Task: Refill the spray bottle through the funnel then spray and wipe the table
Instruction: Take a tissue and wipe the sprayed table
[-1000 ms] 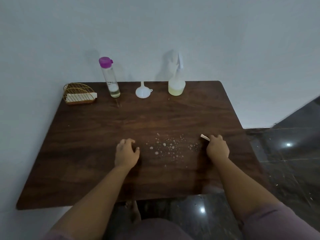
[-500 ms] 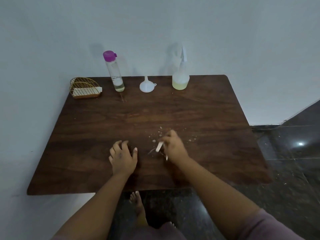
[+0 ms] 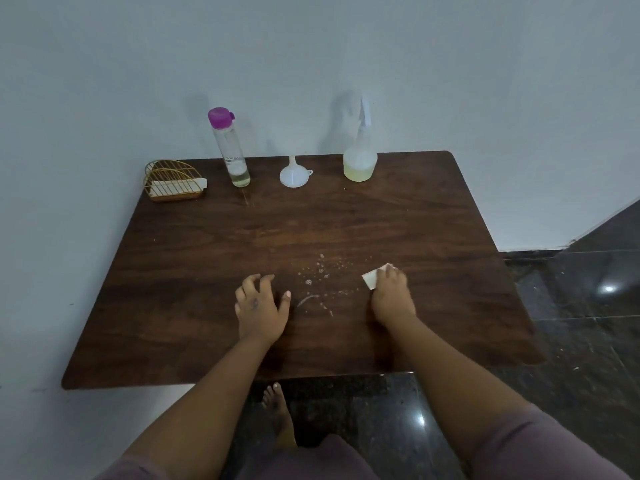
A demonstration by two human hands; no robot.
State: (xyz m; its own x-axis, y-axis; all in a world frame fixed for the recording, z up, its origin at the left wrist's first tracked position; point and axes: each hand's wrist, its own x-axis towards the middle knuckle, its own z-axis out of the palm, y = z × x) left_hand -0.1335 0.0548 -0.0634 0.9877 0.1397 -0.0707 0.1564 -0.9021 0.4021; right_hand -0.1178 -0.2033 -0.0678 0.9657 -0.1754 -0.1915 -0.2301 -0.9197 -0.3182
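Right hand [image 3: 393, 294] grips a white tissue [image 3: 372, 278] pressed on the table [image 3: 207, 271], just right of the droplets [image 3: 320, 271]; left hand [image 3: 261, 306] rests loosely curled just left of them, holding nothing. Risk: small tissue saturates and smears streaks. Spray bottle [image 3: 360, 157] stands well behind the droplets.

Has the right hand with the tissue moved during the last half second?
Yes. The right hand slid the tissue rightward across the table, from amid the droplets to their right side.
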